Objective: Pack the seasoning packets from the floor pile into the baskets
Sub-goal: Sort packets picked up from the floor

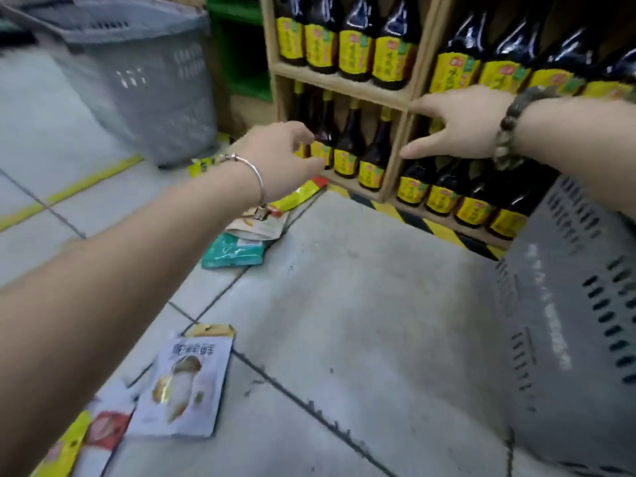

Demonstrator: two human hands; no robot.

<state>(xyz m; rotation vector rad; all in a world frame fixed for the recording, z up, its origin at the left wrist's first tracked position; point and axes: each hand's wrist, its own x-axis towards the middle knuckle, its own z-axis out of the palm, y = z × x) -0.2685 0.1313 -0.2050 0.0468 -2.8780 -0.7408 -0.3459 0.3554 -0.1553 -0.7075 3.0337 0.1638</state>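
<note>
Seasoning packets lie on the floor just below our left hand — it's loose, empty; right hand splayed too.

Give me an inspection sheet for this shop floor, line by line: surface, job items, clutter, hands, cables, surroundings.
Surface: grey tiled floor, scuffed, yellow line at left.
Job's things: white packet, teal packet, yellow packet and red packet lie on the floor; left basket and right basket, both grey.
Clutter: nothing seen.
Hands: left hand and right hand held out, holding nothing; right fingers spread.
Cables: nothing seen.
Surroundings: wooden shelf of dark bottles; hazard tape at its base.
</note>
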